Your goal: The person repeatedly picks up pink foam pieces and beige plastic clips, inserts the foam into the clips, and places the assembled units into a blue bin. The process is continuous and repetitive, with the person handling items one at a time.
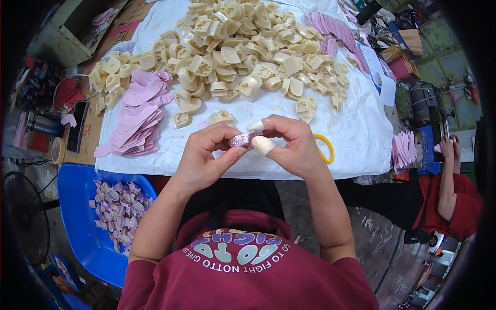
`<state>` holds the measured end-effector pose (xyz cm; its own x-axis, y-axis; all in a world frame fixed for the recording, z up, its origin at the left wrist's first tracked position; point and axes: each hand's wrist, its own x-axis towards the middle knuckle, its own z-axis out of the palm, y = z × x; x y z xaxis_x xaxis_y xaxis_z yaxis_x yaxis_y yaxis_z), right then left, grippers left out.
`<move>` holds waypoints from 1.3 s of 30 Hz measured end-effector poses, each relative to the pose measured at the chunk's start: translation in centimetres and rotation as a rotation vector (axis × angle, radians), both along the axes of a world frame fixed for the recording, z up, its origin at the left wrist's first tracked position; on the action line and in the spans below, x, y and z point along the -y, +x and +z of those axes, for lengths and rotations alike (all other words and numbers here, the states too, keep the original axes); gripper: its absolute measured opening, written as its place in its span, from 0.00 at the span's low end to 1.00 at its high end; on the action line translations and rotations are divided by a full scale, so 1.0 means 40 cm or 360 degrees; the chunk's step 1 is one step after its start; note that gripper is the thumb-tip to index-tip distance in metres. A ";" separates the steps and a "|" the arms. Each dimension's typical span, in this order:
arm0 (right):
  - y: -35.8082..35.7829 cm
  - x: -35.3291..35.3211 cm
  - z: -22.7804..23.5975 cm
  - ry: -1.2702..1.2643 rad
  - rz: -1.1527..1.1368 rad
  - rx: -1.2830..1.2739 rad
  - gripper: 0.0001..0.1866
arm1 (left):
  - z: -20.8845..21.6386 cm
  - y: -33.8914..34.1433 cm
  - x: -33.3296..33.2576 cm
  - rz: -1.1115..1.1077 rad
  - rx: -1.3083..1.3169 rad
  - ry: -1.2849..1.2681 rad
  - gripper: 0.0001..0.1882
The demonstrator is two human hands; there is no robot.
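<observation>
Above the near edge of the white-covered table [248, 168], both my hands hold a small shoe heel [239, 140] with a glittery pink-purple covering. Thumb and fingers of my left hand [199, 157] pinch one end. My right hand [297, 150] grips the other end, with pale finger covers on its thumb and forefinger. Just beyond my fingers lies a bare cream heel [222, 118]. Farther back is a big heap of cream plastic heels [232, 54]. To the left, pink cut pieces [137, 116] lie in an overlapping stack. A yellow loop handle [324, 149] sits beside my right hand.
A blue tub [77, 227] at lower left holds many glittery covered heels [120, 212]. More pink pieces [336, 28] lie at the far right of the table. A fan [26, 217] stands far left. Another person in a red top [439, 206] works at right.
</observation>
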<state>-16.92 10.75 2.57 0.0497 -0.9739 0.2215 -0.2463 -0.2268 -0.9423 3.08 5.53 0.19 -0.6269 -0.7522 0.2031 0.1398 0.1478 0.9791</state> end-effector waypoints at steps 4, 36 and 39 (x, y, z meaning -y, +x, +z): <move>0.002 -0.001 0.033 0.0090 0.0099 -0.0275 0.09 | 0.018 0.013 -0.012 -0.0070 0.0050 -0.0027 0.09; 0.019 0.019 0.028 0.0257 -0.0012 -0.0024 0.15 | -0.010 0.043 -0.021 0.0090 -0.0228 0.0771 0.13; -0.007 -0.012 0.041 0.0620 -0.0010 0.0122 0.14 | -0.022 0.051 -0.018 0.0013 -0.0403 0.0985 0.15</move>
<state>-17.18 11.22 4.19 0.0413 -0.9860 -0.1616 -0.1722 0.1523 -0.9732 5.12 6.24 -0.69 -0.6102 -0.7820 -0.1271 0.3779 -0.4283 0.8208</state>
